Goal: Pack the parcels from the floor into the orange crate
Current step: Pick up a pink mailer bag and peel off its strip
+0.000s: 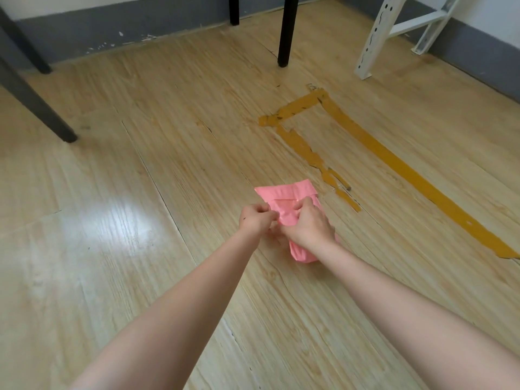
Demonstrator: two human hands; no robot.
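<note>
Head: left hand (256, 219), right hand (308, 226) pinch parcel (287, 194), apparently lengthwise away.

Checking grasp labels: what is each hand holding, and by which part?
Both hold the pink parcel: the left hand pinches its left edge, the right hand pinches its crumpled middle.

A pink parcel (289, 198), pale wood-grain floor (140, 192), worn yellow-brown tape (394, 164), black legs (285, 29), white bracket (377, 35).

Yellow tape (394, 161), black legs (285, 32), white bracket (377, 38)
</note>
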